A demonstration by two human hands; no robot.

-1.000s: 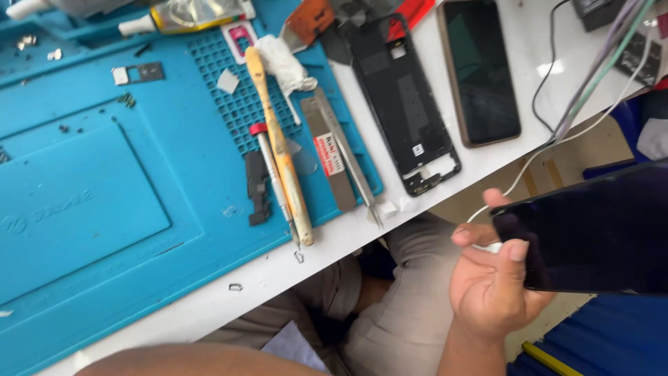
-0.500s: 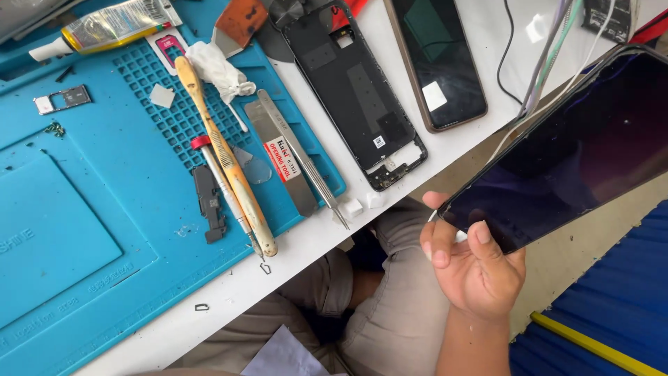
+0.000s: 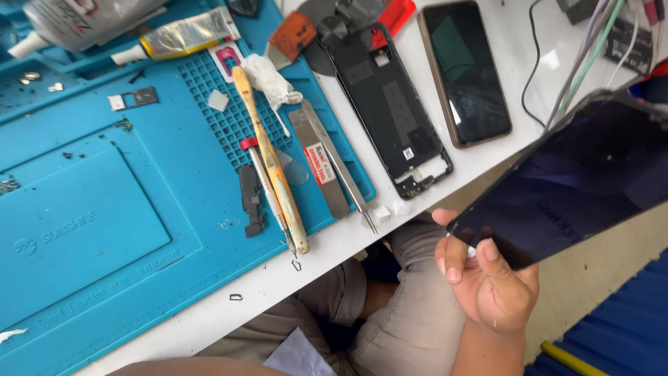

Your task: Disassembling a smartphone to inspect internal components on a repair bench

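A blue work mat [image 3: 104, 209] is covering the left part of the white tabletop [image 3: 487, 157]. At the mat's upper edge a white bottle [image 3: 76, 21] and a flattened glue tube [image 3: 184, 35] are lying on their sides. Toward the mat's right side, a crumpled white wipe [image 3: 268, 80] is sitting on the gridded area, and a long wooden-handled brush [image 3: 270, 157] is lying diagonally with a red-capped screwdriver [image 3: 268, 195] just beside it. A small black part [image 3: 250, 198] is resting to the left of these tools. A flat metal pry tool [image 3: 320, 163] and a pair of tweezers [image 3: 341, 167] are lying side by side near the mat's right edge, with the tweezer tips reaching onto the bare tabletop. Past the mat, an opened black phone frame [image 3: 390, 111] is lying face down, and a complete phone [image 3: 463, 69] with a dark screen is lying just to its right. Cables [image 3: 584, 56] are running across the far right corner. Below the tabletop edge, the right hand [image 3: 487, 278] is holding a large dark screen panel [image 3: 577, 174] by its lower left corner, thumb and fingers closed on the edge, with the panel tilting upward to the right, clear of the tabletop. The left hand is not appearing in view, so its state cannot be told.
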